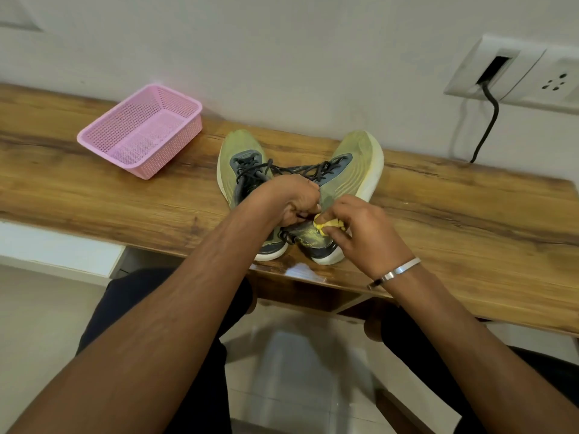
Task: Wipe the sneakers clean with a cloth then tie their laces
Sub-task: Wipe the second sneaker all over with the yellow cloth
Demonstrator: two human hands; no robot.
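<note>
Two olive-green sneakers with white soles and loose black laces stand on the wooden table, toes pointing away, heels near the front edge. The left sneaker [239, 158] is partly covered by my left hand [289, 198], which grips the collar of the right sneaker [354, 170]. My right hand [360, 227] pinches a small bunched yellow cloth [327, 223] against the inner side of the right sneaker near its heel. A metal bangle sits on my right wrist.
A pink plastic mesh basket [141, 130], with nothing in it, stands at the table's [94, 189] back left. A wall socket plate [513, 73] with a black cable hangs at the right. My knees are under the table's front edge.
</note>
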